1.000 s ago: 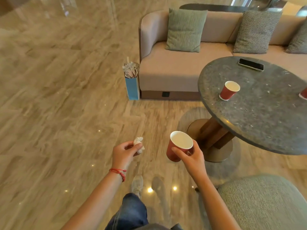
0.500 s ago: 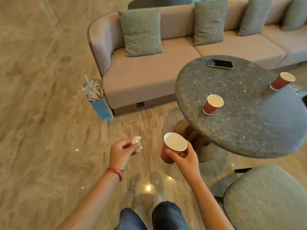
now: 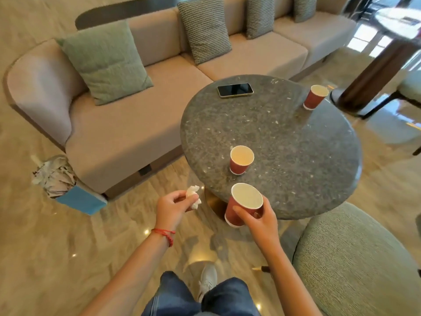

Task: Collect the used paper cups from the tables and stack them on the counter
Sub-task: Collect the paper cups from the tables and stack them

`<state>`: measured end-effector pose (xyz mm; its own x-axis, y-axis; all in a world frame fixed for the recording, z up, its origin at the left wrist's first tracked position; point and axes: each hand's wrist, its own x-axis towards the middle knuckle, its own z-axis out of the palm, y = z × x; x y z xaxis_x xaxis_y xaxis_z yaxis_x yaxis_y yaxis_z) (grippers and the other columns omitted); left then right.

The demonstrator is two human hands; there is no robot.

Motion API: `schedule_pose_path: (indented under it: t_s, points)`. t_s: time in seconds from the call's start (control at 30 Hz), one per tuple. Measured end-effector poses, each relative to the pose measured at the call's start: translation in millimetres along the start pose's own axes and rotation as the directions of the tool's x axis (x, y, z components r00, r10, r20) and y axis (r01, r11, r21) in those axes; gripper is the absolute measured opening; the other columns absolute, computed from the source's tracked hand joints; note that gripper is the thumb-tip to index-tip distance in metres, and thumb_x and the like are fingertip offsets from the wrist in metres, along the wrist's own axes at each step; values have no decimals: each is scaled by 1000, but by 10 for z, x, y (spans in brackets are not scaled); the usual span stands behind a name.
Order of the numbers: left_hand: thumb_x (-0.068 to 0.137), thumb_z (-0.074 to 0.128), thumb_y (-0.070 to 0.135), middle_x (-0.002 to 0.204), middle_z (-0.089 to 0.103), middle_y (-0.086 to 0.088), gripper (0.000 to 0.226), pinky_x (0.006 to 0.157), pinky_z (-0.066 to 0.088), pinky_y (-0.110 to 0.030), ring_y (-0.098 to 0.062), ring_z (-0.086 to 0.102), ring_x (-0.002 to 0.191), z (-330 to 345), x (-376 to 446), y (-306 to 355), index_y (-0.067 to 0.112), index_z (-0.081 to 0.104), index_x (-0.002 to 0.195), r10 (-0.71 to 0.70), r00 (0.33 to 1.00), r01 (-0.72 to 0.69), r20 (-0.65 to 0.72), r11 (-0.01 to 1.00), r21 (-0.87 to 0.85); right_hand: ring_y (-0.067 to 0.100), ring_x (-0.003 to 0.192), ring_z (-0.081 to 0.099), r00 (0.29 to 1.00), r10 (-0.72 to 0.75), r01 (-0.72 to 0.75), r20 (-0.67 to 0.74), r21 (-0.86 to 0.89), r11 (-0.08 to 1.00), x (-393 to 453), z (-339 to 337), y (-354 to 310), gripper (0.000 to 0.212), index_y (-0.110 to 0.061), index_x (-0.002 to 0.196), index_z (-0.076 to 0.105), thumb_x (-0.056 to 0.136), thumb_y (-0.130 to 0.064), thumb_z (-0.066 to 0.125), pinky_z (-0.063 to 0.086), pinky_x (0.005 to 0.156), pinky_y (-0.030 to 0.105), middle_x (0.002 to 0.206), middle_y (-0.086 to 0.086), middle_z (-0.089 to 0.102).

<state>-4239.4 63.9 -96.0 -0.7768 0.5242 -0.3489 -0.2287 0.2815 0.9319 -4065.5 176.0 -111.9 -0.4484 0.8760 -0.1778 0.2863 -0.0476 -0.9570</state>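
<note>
Round grey speckled stone table is carrying two red paper cups. At its near edge, we are gripping a third red cup in our right hand; left hand is pinching crumpled white tissue.

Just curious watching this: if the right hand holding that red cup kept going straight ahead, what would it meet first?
Probably the near edge of the round stone table, with the nearest red cup standing just beyond. The right hand seems level with the edge, though depth is unclear.

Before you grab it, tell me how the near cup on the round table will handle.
The near cup looks like thin paper and seems empty, so probably light and easily crushed. It stands upright on the round table, narrower at the base, so a sideways push might tip it.
</note>
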Motion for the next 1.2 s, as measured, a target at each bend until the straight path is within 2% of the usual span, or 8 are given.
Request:
schedule_pose_path:
  t_s: [0.13,0.23,0.4,0.57,0.7,0.8,0.93,1.2]
  points:
    - [73,76,13,67,72,1,5,63,55,-16,-7,67,65,174,301,154,16,72,75,12,997,-15,76,999,43,-11,95,58,996,27,-26,-83,19,999,234,-23,-20,50,-42,102,52,66,-25,83,48,73,11,102,-22,61]
    - [73,76,12,63,72,3,6,59,52,-12,-4,67,62,274,564,263,12,73,78,17,990,-27,143,997,66,-16,94,56,990,44,-40,-135,29,999,390,28,-57,51,-42,102,52,65,-25,83,46,73,4,102,-23,60]
    - [73,76,11,70,71,-1,7,61,51,-13,-4,64,63,387,1058,504,12,72,79,4,968,-33,250,993,112,-17,96,55,964,66,-47,-258,79,996,681,157,-310,53,-42,103,51,61,-35,82,46,74,4,104,-23,59]
    - [74,75,10,68,71,1,8,56,49,-11,0,64,59,452,1392,893,16,72,76,-21,918,-44,396,987,153,7,108,57,923,77,-43,-378,96,994,917,218,-755,73,-32,118,49,53,-51,76,49,89,26,110,-19,58]
    - [74,75,10,65,71,7,8,54,49,-10,1,65,59,569,1607,955,17,71,77,-59,881,-25,469,985,170,3,107,55,898,82,-43,-432,99,994,1101,253,-838,71,-35,118,46,55,-50,77,48,88,22,110,-22,56]
    - [74,75,10,64,71,7,9,58,52,-13,-1,66,61,645,1724,983,18,71,76,-83,867,-6,492,984,177,-5,103,54,886,85,-49,-456,90,995,1231,267,-844,64,-37,116,45,63,-37,81,46,83,15,108,-26,55]
    - [74,74,8,59,71,10,10,57,54,-14,0,65,58,705,1795,978,17,71,77,-107,858,17,502,983,181,-13,102,53,886,81,-61,-456,59,996,1347,296,-787,65,-33,118,48,62,-36,82,45,80,11,109,-26,56]
    - [75,73,7,59,71,11,11,56,53,-14,0,65,58,730,1857,910,17,70,76,-112,863,16,493,981,195,5,110,50,921,56,-92,-386,-77,993,1382,339,-465,71,-26,123,46,64,-27,86,38,86,5,114,-20,52]
